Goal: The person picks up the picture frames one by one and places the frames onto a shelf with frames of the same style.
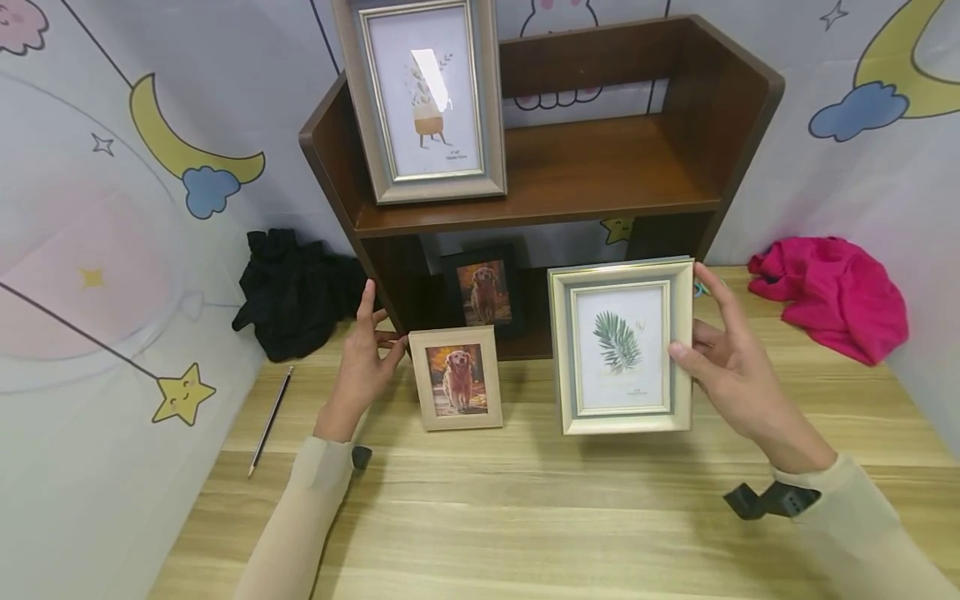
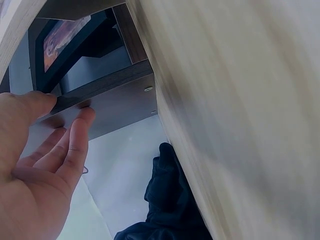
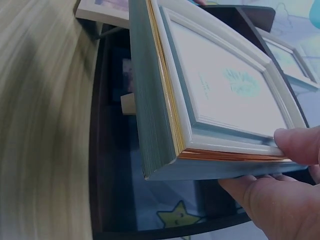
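Note:
My right hand (image 1: 731, 367) grips a cream picture frame (image 1: 682, 350) with a green leaf print at its right edge, thumb on the front. In the right wrist view, the picture frame (image 3: 200, 135) shows a thick gold and grey-green side. My left hand (image 1: 363, 358) is at the lower left of a dark brown shelf (image 1: 600, 167). Seen from the left wrist, the left hand (image 2: 45, 170) pinches the shelf's side panel (image 2: 115, 102), thumb at its edge and fingers on its outer face. A light wooden picture frame (image 1: 457, 421) with a dog photo stands before the shelf.
A black picture frame (image 1: 506, 287) stands on the lower shelf, and a larger beige one (image 1: 491, 125) on the upper. Black cloth (image 1: 292, 292) and a pencil (image 1: 271, 421) lie left on the wooden table (image 1: 525, 517); pink cloth (image 1: 832, 292) lies right. Patterned walls surround the table.

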The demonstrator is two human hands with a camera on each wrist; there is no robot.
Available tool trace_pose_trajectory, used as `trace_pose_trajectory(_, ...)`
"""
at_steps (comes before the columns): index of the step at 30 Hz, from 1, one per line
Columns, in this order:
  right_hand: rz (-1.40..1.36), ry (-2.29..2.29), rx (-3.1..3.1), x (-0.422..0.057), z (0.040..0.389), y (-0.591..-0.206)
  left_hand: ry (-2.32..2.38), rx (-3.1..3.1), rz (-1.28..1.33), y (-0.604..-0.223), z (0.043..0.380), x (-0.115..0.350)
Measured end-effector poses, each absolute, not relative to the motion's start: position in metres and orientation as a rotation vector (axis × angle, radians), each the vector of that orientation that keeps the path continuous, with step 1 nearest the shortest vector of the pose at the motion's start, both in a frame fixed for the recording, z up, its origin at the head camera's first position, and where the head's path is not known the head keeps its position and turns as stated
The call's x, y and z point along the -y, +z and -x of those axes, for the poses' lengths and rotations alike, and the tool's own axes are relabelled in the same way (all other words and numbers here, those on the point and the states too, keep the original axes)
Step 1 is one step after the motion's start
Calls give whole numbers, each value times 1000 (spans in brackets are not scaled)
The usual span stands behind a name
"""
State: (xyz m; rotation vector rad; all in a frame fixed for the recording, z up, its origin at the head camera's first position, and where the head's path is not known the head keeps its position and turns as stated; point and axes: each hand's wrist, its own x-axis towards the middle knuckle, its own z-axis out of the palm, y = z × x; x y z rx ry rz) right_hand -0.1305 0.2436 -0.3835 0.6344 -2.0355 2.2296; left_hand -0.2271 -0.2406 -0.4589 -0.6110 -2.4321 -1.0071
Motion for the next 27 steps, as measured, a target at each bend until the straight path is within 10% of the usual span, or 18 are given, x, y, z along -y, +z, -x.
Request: trace_pose_trajectory(27, -576, 2076, 2081, -240, 132, -328, -1040, 2442, 592, -461, 228, 241)
